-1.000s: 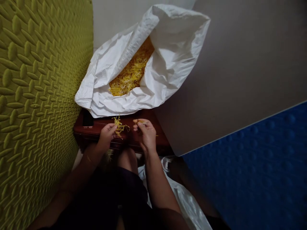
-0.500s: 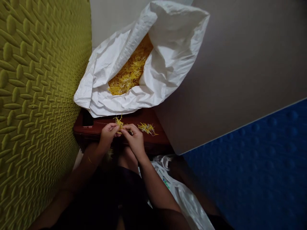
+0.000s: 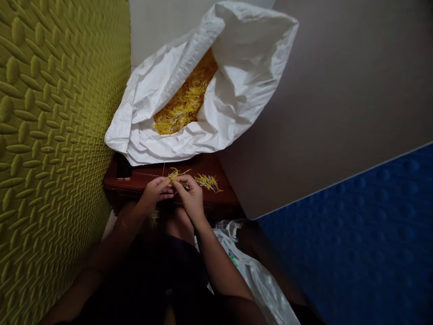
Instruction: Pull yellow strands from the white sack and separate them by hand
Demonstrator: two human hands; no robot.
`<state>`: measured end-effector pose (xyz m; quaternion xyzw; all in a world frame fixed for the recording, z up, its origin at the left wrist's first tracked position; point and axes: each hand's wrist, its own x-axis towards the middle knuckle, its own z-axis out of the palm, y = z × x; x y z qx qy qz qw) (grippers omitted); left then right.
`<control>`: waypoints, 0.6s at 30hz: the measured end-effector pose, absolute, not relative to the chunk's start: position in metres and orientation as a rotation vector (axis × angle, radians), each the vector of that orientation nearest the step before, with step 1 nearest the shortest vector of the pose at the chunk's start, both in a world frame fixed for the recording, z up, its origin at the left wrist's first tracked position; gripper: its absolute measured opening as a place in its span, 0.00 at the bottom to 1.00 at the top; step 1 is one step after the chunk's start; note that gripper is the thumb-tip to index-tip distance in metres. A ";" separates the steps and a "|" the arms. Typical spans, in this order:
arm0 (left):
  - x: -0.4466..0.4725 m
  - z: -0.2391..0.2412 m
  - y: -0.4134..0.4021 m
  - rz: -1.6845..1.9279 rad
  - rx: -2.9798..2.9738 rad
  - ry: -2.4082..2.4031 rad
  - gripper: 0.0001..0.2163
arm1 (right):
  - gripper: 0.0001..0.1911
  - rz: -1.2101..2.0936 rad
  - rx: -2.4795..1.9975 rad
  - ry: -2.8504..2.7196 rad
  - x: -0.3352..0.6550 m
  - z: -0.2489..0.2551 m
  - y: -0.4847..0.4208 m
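Above the front of the dark red surface (image 3: 142, 179), my left hand (image 3: 156, 194) and my right hand (image 3: 191, 195) meet at the fingertips. Pinched between them is a small bunch of thin yellow strands (image 3: 176, 173); the fingers partly hide it. A fine thread-like line (image 3: 164, 169) rises beside the left fingertips. To the right of my right hand lies a loose pile of yellow and white strands (image 3: 207, 182). Behind the hands, a white woven sack (image 3: 250, 90) gapes, with many similar yellow strands (image 3: 182, 106) inside.
A black object (image 3: 123, 168) rests at the surface's left end. A textured yellow-green mat (image 3: 61, 135) stands along the left. At right are a large grey-brown panel (image 3: 324, 90) and a blue bumpy surface (image 3: 372, 234). A white plastic bag (image 3: 257, 275) lies beside my leg.
The yellow bunch between my fingertips has turned, its strands now pointing more to the right. My left fingers have loosened slightly and spread. The sack and pile stay put.
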<state>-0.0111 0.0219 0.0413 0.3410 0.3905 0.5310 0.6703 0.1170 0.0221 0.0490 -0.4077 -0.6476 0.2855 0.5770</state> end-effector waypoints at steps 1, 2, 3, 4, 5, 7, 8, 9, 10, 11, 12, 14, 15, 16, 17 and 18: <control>-0.012 0.040 0.022 1.187 0.763 0.863 0.12 | 0.04 0.648 -0.940 -1.548 0.117 0.049 0.022; -0.012 0.040 0.022 1.187 0.752 0.849 0.12 | 0.04 0.634 -0.933 -1.568 0.117 0.049 0.023; -0.012 0.039 0.022 1.197 0.736 0.842 0.12 | 0.04 0.633 -0.933 -1.569 0.117 0.049 0.023; -0.012 0.038 0.022 1.209 0.719 0.838 0.12 | 0.04 0.649 -0.940 -1.549 0.117 0.048 0.024; -0.011 0.038 0.021 1.222 0.707 0.842 0.12 | 0.04 0.678 -0.951 -1.514 0.117 0.046 0.025; -0.008 0.038 0.022 1.259 0.720 0.887 0.11 | 0.05 0.752 -0.977 -1.428 0.117 0.043 0.027; -0.007 0.038 0.022 1.284 0.746 0.930 0.10 | 0.06 0.783 -0.987 -1.393 0.118 0.041 0.028; -0.006 0.038 0.023 1.312 0.779 0.979 0.09 | 0.06 0.802 -0.995 -1.373 0.118 0.040 0.029; -0.004 0.038 0.024 1.341 0.811 1.025 0.08 | 0.06 0.808 -1.001 -1.371 0.118 0.039 0.029; -0.003 0.038 0.024 1.362 0.837 1.060 0.08 | 0.07 0.805 -1.005 -1.385 0.118 0.038 0.029; -0.002 0.037 0.025 1.374 0.860 1.081 0.07 | 0.07 0.793 -1.008 -1.412 0.117 0.038 0.030; -0.001 0.035 0.026 1.380 0.900 1.097 0.06 | 0.08 0.751 -1.007 -1.477 0.116 0.040 0.029; 0.000 0.034 0.026 1.380 0.927 1.101 0.05 | 0.08 0.727 -1.005 -1.505 0.116 0.041 0.029; 0.001 0.033 0.026 1.380 0.960 1.105 0.05 | 0.07 0.703 -1.001 -1.526 0.115 0.042 0.028; 0.001 0.032 0.026 1.383 0.994 1.112 0.04 | 0.06 0.684 -0.996 -1.540 0.115 0.043 0.027; 0.001 0.032 0.025 1.386 1.022 1.118 0.04 | 0.05 0.673 -0.991 -1.542 0.114 0.043 0.027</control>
